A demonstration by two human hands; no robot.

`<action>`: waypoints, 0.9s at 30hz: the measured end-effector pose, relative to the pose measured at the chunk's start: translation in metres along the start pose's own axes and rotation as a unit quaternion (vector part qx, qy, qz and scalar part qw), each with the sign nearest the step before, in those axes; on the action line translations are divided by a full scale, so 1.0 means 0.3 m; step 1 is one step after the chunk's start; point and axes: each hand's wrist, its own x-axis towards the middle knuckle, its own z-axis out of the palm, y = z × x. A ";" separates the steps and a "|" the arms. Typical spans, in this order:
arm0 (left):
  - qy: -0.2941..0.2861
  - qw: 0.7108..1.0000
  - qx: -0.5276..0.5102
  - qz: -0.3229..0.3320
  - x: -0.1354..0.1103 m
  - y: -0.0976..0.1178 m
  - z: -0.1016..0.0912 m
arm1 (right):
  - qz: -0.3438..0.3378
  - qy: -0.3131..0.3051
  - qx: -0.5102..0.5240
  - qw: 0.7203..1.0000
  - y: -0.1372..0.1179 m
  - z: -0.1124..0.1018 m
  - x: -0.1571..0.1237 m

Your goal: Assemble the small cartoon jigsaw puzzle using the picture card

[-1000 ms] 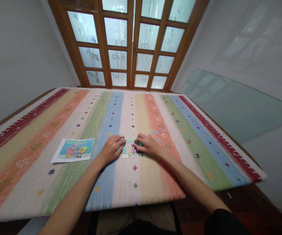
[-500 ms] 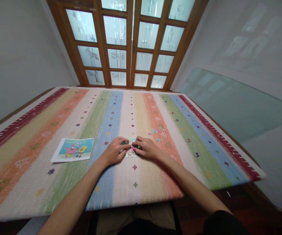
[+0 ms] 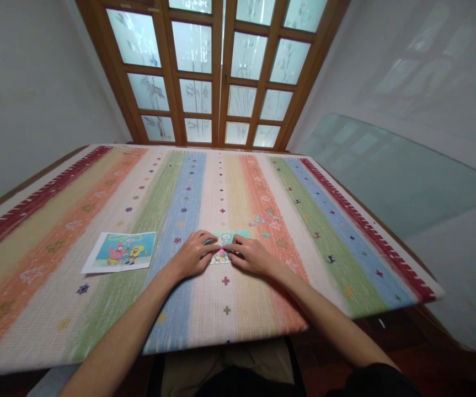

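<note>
A small, partly built jigsaw puzzle (image 3: 226, 240) lies on the striped tablecloth (image 3: 97, 309) in front of me. My left hand (image 3: 191, 256) rests on its left edge with the fingers curled, fingertips pressing on the pieces. My right hand (image 3: 251, 255) sits on its right side, fingers pinched together on a puzzle piece at the puzzle's middle. Several loose puzzle pieces (image 3: 265, 222) lie scattered just beyond my right hand. Most of the puzzle is hidden under both hands.
A cartoon reference picture (image 3: 119, 251) lies flat to the left of my left hand. A glass pane (image 3: 386, 171) leans on the wall at the right. Wooden frosted-glass doors (image 3: 217, 71) stand behind the table's far edge.
Both hands have drawn closer together over the puzzle; the left hand slid right onto it and the right hand shifted slightly toward me.
</note>
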 end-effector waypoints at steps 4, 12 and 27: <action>-0.007 1.000 0.001 -0.002 -0.001 -0.005 0.000 | 0.003 -0.005 -0.009 1.000 -0.004 0.003 -0.003; -0.012 1.000 0.010 0.006 -0.003 -0.011 0.002 | 0.016 -0.017 -0.028 0.999 -0.015 0.009 -0.008; -0.024 1.000 0.012 -0.002 0.007 0.009 0.002 | 0.011 -0.042 -0.066 0.997 -0.019 0.018 0.000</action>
